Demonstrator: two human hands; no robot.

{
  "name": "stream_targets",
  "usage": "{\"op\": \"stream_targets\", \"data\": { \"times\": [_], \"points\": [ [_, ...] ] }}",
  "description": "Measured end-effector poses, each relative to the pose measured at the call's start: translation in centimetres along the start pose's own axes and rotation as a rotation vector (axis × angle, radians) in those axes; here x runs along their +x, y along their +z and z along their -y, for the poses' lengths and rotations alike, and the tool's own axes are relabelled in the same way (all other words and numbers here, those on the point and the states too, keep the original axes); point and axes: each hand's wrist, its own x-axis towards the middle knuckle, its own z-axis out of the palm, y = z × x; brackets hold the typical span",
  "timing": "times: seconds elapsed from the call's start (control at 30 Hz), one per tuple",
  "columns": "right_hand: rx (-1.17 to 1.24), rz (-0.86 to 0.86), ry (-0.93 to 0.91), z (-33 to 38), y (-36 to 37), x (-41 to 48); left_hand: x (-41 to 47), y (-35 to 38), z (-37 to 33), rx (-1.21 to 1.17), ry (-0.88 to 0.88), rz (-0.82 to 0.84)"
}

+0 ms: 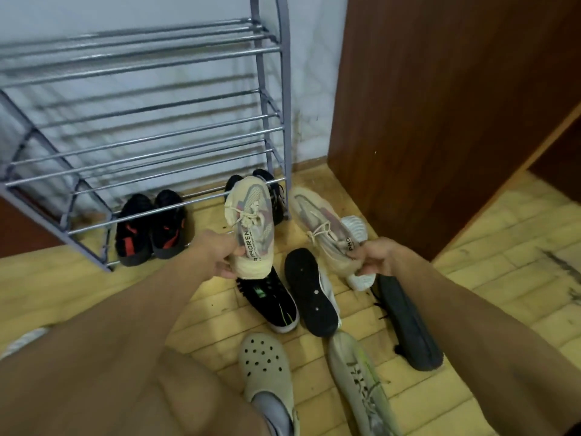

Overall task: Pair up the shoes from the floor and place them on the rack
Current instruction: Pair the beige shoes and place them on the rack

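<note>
Two hands, cream sneakers, yellow tiled floor

We see a yellow tiled floor carrying a black sneaker, an overturned black-soled shoe, a dark shoe and a pale green sneaker.

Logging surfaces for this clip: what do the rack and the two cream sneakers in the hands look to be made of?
Rack: looks like metal, grey rails with a dull sheen and thin highlights. Cream sneaker in the left hand and its match in the right hand: seemingly knit fabric uppers, matte and patterned, with cord laces; soles probably foam or rubber.
</note>
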Motion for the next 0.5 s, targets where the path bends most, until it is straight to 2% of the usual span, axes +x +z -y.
{"op": "stream_targets", "data": {
  "times": [0.23, 0.5],
  "points": [
    [0.159, 0.117, -0.186, 5.5, 6.8, 0.4, 2.8, -2.0, -1.5, -0.174, 0.027, -0.133],
    [0.276, 0.041, -0.193, 12.3, 14.2, 8.0, 11.7, -4.7, -5.0, -0.283, 0.065, -0.197]
  ]
}}
